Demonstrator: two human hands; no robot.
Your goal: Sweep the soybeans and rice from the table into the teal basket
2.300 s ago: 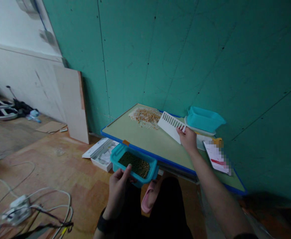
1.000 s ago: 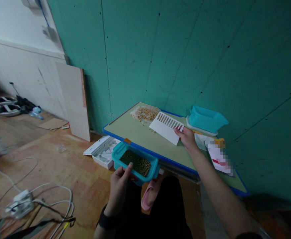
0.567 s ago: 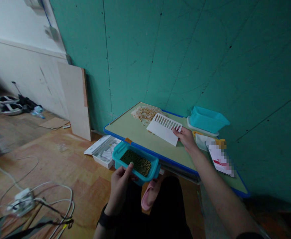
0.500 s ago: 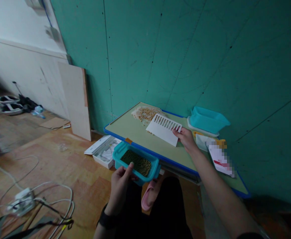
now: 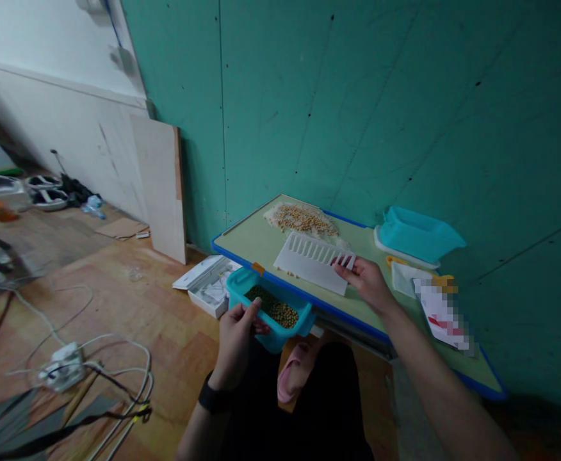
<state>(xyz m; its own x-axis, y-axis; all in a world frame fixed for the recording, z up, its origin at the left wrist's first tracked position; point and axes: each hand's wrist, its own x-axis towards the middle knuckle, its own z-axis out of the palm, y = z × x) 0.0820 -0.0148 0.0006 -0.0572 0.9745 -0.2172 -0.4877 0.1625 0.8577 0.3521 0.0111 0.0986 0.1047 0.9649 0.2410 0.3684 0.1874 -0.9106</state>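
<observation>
My left hand [image 5: 236,333] grips the near rim of a turquoise plastic bin [image 5: 275,337], its thumb over the edge. In the bin lie dark green beans [image 5: 264,296] on the left and yellowish beans [image 5: 285,315] on the right. The bin is just below the table's front edge. My right hand [image 5: 365,280] pinches the right end of a white slotted plate [image 5: 309,270], which is tilted over the front part of the table. A few pale beans [image 5: 287,273] show by the plate's lower edge. Behind it lies a spread of yellowish beans [image 5: 307,219].
The pale table [image 5: 246,240] has a blue edge and stands against a green wall. At its right are another turquoise bin [image 5: 419,234] on a white lid, a white packet [image 5: 403,278] and a partly blurred packet [image 5: 441,320]. An open white box [image 5: 208,294] and cables [image 5: 131,358] are on the floor.
My right hand has brought the slotted plate closer to the table's front edge, uncovering more of the spread beans. The bin has come in closer under that edge. The view has shifted slightly.
</observation>
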